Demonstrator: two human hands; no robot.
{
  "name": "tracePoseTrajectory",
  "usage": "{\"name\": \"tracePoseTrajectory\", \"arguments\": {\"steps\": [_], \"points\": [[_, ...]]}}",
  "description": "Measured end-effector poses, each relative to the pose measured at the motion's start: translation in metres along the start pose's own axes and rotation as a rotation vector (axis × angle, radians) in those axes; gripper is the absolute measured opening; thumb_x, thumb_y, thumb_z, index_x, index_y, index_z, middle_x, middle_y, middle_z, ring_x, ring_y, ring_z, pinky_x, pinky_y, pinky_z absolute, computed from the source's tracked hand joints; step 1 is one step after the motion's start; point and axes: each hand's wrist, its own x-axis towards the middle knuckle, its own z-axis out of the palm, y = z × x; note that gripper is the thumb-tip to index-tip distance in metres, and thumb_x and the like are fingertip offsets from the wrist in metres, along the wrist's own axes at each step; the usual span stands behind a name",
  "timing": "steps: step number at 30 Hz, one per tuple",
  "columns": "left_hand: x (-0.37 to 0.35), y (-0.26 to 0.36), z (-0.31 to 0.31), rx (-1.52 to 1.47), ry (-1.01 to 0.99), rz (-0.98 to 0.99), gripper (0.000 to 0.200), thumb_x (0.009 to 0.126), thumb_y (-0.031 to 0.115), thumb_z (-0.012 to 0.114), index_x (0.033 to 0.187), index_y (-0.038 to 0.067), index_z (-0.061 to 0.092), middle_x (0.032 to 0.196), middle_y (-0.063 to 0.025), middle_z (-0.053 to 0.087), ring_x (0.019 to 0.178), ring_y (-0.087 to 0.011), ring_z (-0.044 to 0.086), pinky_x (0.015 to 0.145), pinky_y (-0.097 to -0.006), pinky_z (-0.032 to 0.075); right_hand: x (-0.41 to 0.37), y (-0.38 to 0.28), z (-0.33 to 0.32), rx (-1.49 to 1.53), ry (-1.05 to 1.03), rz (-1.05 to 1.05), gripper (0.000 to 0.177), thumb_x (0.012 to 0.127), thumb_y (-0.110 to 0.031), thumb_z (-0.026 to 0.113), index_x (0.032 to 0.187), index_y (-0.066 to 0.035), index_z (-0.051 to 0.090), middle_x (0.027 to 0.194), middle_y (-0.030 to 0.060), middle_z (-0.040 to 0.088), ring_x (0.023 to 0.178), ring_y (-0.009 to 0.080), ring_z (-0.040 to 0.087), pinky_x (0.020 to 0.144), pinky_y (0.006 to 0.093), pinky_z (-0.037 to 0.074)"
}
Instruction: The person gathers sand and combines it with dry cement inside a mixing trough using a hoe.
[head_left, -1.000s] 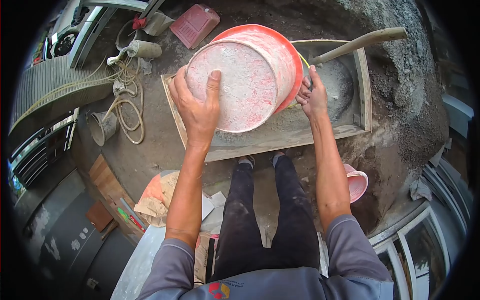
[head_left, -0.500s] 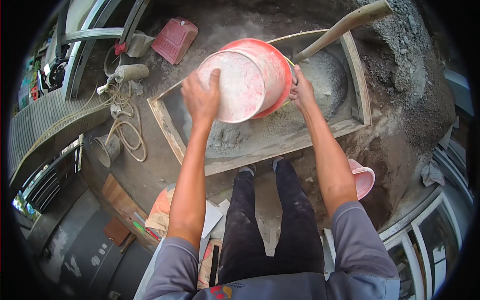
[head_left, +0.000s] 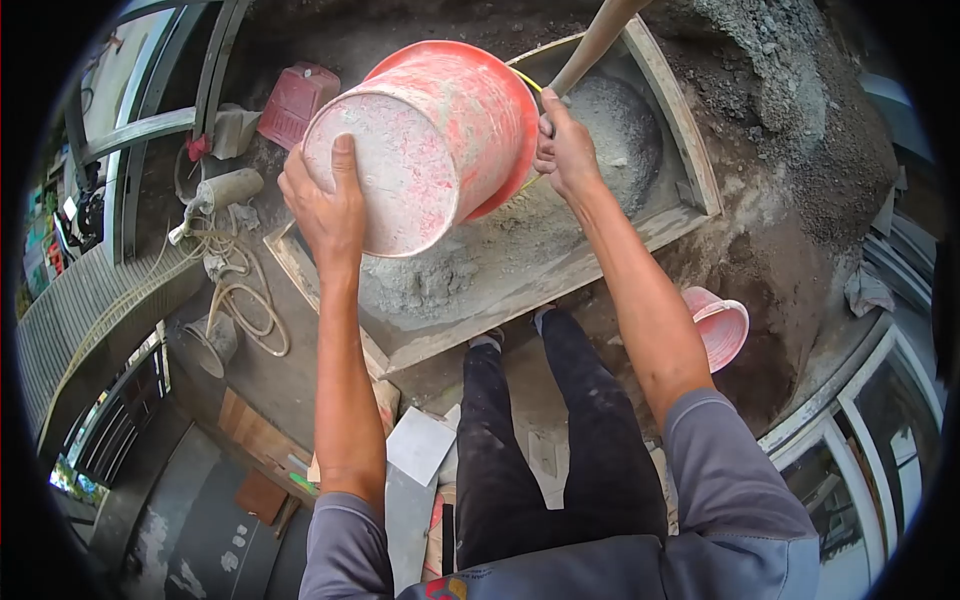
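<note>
A red bucket [head_left: 470,125], smeared with pale grey dust, is tipped on its side above the wooden mixing trough [head_left: 500,335], its base toward me and its mouth facing away. My left hand [head_left: 328,205] grips the edge of its base, thumb lying on the flat bottom. At the rim, my right hand [head_left: 566,150] has its fingers curled by the bucket's yellow handle [head_left: 524,78]. Under the bucket lies grey powdery mix [head_left: 420,280] in the trough. A wooden tool handle [head_left: 597,45] leans out of the trough just beyond my right hand. The bucket's inside is hidden.
A second pink bucket [head_left: 715,328] lies right of my legs. To the left are a red plastic container [head_left: 298,103], a coiled hose [head_left: 262,310] and a dusty bucket [head_left: 212,345]. A heap of gravel [head_left: 800,120] rises at the right.
The bucket has moved left and closer to me and looks larger, with more of its side showing. Both hands have travelled with it, and the view has shifted.
</note>
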Motion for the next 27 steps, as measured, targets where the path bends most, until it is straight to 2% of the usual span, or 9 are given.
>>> {"name": "tracePoseTrajectory", "arguments": {"steps": [4,6,11,14,15,20,22,26,27], "points": [[0.007,-0.064,0.069,0.139,-0.158,-0.214,0.088,0.098,0.072,0.056,0.139,-0.006,0.053,0.127,-0.0344,0.055,0.124,-0.0512,0.054,0.109,-0.0563,0.044,0.038,0.035,0.003,-0.229,0.306,0.087,0.047,0.103,-0.053,0.062,0.075,-0.019,0.046,0.059,-0.0078,0.034,0.043,0.0049,0.022,0.039,0.0261,0.020],[0.013,-0.016,0.031,0.029,-0.114,-0.157,0.089,0.097,0.073,0.056,0.140,-0.006,0.053,0.128,-0.0365,0.054,0.128,-0.0549,0.053,0.109,-0.0575,0.044,0.032,0.014,0.002,-0.180,0.234,0.022,0.046,0.103,-0.052,0.062,0.076,-0.019,0.047,0.060,-0.0089,0.033,0.044,0.0053,0.023,0.040,0.0266,0.019],[0.025,-0.048,0.072,0.097,-0.159,-0.151,0.093,0.094,0.073,0.061,0.137,-0.008,0.054,0.131,-0.0389,0.052,0.120,-0.0542,0.056,0.108,-0.0564,0.044,0.021,-0.012,0.002,-0.099,0.121,0.014,0.048,0.103,-0.054,0.062,0.075,-0.019,0.046,0.059,-0.0092,0.034,0.045,0.0050,0.023,0.041,0.0245,0.019],[0.015,-0.008,0.004,-0.172,-0.207,-0.143,0.084,0.100,0.068,0.057,0.134,-0.009,0.057,0.124,-0.0360,0.058,0.120,-0.0479,0.060,0.105,-0.0531,0.046,-0.040,-0.048,-0.010,-0.047,0.045,0.027,0.050,0.104,-0.055,0.060,0.074,-0.018,0.045,0.058,-0.0089,0.033,0.044,0.0048,0.023,0.040,0.0234,0.018],[-0.002,0.003,-0.009,-0.195,-0.213,-0.225,0.079,0.103,0.065,0.054,0.132,-0.008,0.059,0.123,-0.0313,0.063,0.118,-0.0392,0.063,0.103,-0.0486,0.048,-0.075,-0.060,-0.010,-0.044,0.033,0.045,0.051,0.104,-0.055,0.061,0.074,-0.018,0.045,0.058,-0.0089,0.032,0.044,0.0048,0.023,0.040,0.0233,0.017],[-0.105,0.014,-0.033,-0.838,-0.434,-0.610,0.080,0.106,0.069,0.041,0.143,0.000,0.057,0.135,-0.0187,0.066,0.115,-0.0270,0.066,0.101,-0.0412,0.050,-0.237,-0.112,-0.027,-0.088,0.053,0.124,0.052,0.102,-0.056,0.064,0.074,-0.016,0.046,0.057,-0.0080,0.033,0.044,0.0046,0.023,0.040,0.0227,0.017],[-0.148,0.040,-0.045,-0.797,-0.610,-0.776,0.085,0.106,0.073,0.033,0.150,0.004,0.052,0.139,-0.0150,0.065,0.123,-0.0275,0.064,0.105,-0.0408,0.048,-0.299,-0.129,-0.033,-0.137,0.072,0.129,0.052,0.103,-0.055,0.062,0.074,-0.015,0.046,0.056,-0.0073,0.033,0.043,0.0048,0.023,0.040,0.0231,0.017],[-0.239,0.057,-0.026,-1.335,-0.844,-0.845,0.085,0.108,0.071,0.026,0.156,0.005,0.046,0.156,-0.0143,0.054,0.142,-0.0264,0.051,0.120,-0.0433,0.038,-0.423,-0.147,-0.049,-0.231,0.095,0.047,0.052,0.107,-0.053,0.058,0.074,-0.014,0.045,0.055,-0.0067,0.033,0.042,0.0045,0.022,0.039,0.0230,0.016],[-0.261,0.073,-0.039,-1.277,-0.905,-0.824,0.084,0.108,0.070,0.025,0.157,0.005,0.045,0.158,-0.0142,0.051,0.144,-0.0269,0.048,0.121,-0.0439,0.036,-0.461,-0.147,-0.054,-0.236,0.111,0.054,0.052,0.107,-0.052,0.057,0.074,-0.014,0.045,0.055,-0.0065,0.033,0.042,0.0045,0.022,0.038,0.0230,0.016]]}}
